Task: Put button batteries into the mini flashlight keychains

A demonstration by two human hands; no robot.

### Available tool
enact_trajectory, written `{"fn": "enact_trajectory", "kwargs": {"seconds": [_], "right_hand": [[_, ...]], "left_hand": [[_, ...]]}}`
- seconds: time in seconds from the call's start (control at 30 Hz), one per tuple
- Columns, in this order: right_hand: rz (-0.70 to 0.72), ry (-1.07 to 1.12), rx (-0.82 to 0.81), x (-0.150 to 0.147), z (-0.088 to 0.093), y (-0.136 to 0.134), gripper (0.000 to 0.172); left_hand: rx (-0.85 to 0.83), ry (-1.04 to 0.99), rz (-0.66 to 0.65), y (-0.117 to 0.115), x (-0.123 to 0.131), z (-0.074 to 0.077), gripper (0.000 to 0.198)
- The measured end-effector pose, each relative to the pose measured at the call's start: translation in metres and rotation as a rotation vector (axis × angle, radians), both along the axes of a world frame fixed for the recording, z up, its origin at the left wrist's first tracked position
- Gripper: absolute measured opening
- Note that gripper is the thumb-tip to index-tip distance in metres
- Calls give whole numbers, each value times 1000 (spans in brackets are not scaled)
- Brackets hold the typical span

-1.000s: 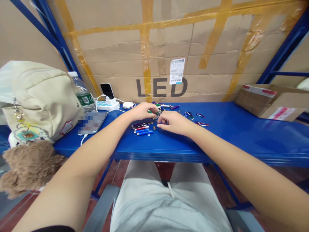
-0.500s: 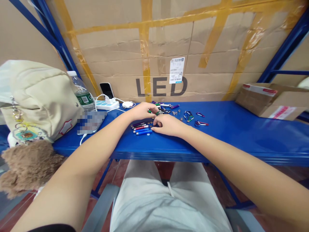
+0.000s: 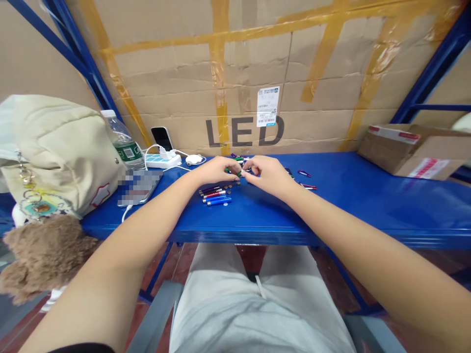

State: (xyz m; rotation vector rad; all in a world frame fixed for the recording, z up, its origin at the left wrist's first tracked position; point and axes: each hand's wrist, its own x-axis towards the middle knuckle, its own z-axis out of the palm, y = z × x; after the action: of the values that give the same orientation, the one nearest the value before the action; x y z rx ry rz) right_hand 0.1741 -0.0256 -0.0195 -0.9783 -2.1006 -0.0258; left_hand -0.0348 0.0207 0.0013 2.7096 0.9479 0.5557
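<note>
Your left hand (image 3: 215, 170) sits just above the middle of the frame, its grip closed on a small green tube (image 3: 233, 171) pinched between the fingertips. Your right hand (image 3: 268, 174) meets it from the right, fingertips pressed together at the tube's end; whether they hold some small part there is too tiny to tell. Both hands hover low over the blue tabletop (image 3: 368, 206). Just below the left hand lies a row of small coloured tubes (image 3: 217, 195), side by side, with a few small round pieces (image 3: 231, 186) beside them. Right of your right hand lie coloured clips (image 3: 306, 185). At the left stand a beige bag (image 3: 62, 147), a water bottle (image 3: 123, 139) and a phone (image 3: 139, 186).
</note>
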Motion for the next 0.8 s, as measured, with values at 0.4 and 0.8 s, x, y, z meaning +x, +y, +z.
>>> {"fn": "enact_trajectory", "kwargs": {"seconds": [0.4, 0.8], "right_hand": [[-38, 2, -107, 1, -1, -2, 26], [261, -450, -103, -19, -8, -14, 23]], "left_hand": [[-21, -30, 3, -1, 0, 1, 16], [13, -26, -26, 5, -3, -2, 14]]}}
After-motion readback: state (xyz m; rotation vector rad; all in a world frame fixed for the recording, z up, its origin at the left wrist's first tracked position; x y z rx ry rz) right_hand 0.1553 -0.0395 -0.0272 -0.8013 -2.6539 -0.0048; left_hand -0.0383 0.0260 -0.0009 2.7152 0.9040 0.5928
